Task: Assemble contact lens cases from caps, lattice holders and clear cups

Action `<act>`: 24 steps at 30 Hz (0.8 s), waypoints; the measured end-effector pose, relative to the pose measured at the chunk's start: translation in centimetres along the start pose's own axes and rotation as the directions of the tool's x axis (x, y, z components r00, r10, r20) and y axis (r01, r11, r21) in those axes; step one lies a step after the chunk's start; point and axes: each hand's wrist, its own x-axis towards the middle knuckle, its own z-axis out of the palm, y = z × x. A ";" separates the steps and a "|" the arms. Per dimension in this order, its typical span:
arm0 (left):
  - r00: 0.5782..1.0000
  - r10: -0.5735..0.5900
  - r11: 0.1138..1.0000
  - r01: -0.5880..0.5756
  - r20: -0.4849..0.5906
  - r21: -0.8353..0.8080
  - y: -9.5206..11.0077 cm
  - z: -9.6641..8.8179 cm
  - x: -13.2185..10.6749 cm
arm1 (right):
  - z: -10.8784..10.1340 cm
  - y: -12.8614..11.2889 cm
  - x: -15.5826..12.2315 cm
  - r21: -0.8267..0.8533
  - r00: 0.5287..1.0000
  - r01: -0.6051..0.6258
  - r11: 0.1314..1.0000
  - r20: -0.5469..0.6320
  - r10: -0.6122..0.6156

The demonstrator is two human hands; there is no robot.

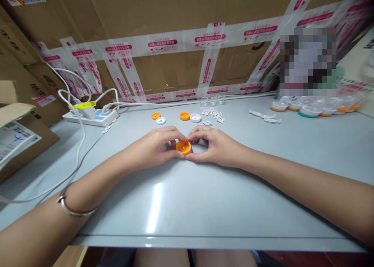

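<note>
Between my two hands, at the middle of the table, is a round orange plastic cap (183, 148), its hollow side facing up. My left hand (159, 147) grips it from the left with thumb and fingers curved around the rim. From the right, my right hand (209, 144) pinches the same rim with thumb and fingertips. Just beyond the hands lie another orange cap (184, 116) and a white ring (195, 118) side by side. Further left are a flat orange disc (156, 115) and a white disc (160, 121).
Small white plastic parts (214, 114) lie behind my right hand, more (265, 117) to the right. Clear cups (212, 100) stand at the back. Several assembled pieces with coloured bases (314, 110) sit far right. A power strip (90, 117) with white cables is left, before large taped cartons (163, 72).
</note>
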 end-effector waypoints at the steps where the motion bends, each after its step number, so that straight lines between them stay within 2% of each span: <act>1: 1.000 -0.004 1.000 0.004 -0.001 0.006 0.0 0.0 0.0 | 0.0 0.0 0.0 0.000 1.000 0.003 1.000 0.000 -0.003; 8: 1.000 0.012 1.000 -0.012 -0.023 0.017 -0.1 0.3 0.0 | 0.3 0.2 0.0 -0.013 0.999 0.038 0.999 -0.022 -0.038; 15: 0.997 0.069 0.998 -0.069 0.036 -0.004 -0.3 -0.1 0.2 | 0.4 0.5 0.0 -0.022 0.994 0.090 0.996 -0.060 -0.091; 24: 1.000 -0.002 0.998 0.002 0.008 0.059 0.2 0.1 0.4 | 0.4 0.4 0.0 -0.030 0.995 0.075 0.997 -0.060 -0.077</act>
